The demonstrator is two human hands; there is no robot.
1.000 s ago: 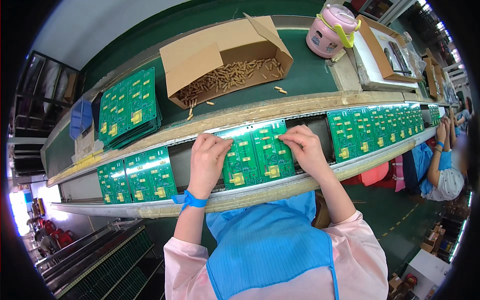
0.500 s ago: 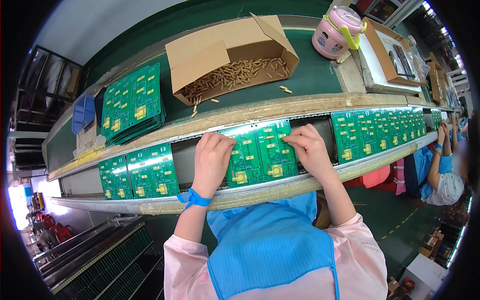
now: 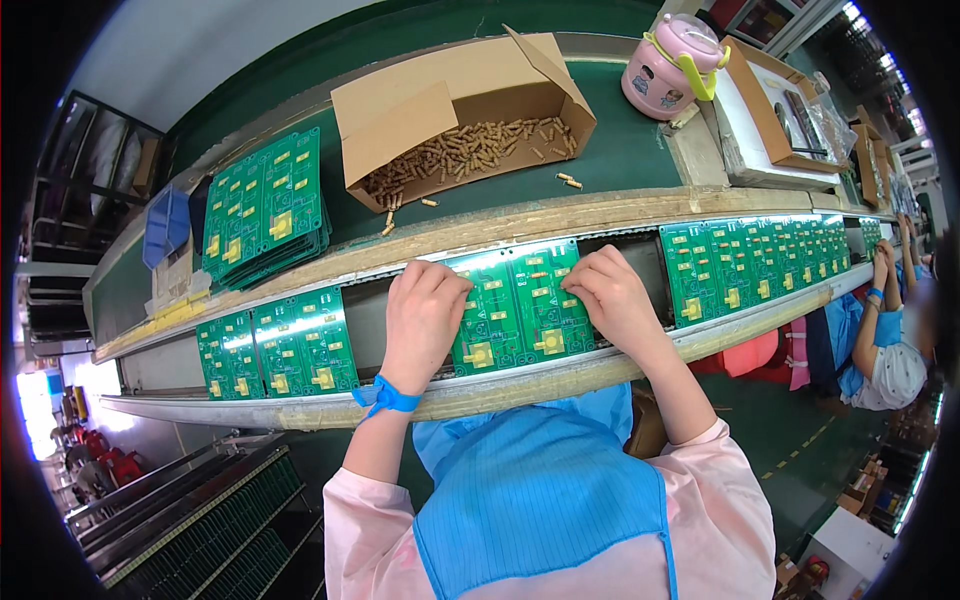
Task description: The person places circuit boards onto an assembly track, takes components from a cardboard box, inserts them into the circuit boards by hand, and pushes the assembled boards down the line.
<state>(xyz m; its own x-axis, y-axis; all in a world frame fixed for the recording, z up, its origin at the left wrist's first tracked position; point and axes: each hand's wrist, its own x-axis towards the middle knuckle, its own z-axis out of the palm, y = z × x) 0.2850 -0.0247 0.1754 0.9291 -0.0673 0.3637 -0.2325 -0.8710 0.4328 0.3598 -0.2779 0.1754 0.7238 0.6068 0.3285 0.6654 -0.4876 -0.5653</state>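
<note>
In front of me a green circuit board [image 3: 516,318] with pale yellow parts lies on the rail track. My left hand [image 3: 425,308] is at its left edge, thumb and fingertips pinched together over the board's upper left. Over the upper right part of the same board, my right hand [image 3: 617,293] is closed in a pinch as well. Whatever lies between the fingertips of either hand is too small or hidden to make out. A blue band [image 3: 388,398] circles my left wrist.
Beyond the rail stands a cardboard box [image 3: 400,125] of small tan cylindrical parts, several loose beside it. A board stack [image 3: 262,200] and blue bin [image 3: 167,226] are left, a pink container [image 3: 665,75] far right. More boards [image 3: 305,345] line the track; a co-worker [image 3: 890,350] works right.
My right hand has shifted slightly left, its fingertips still pinched over the board. My left hand stays almost in place, and the board has not visibly moved.
</note>
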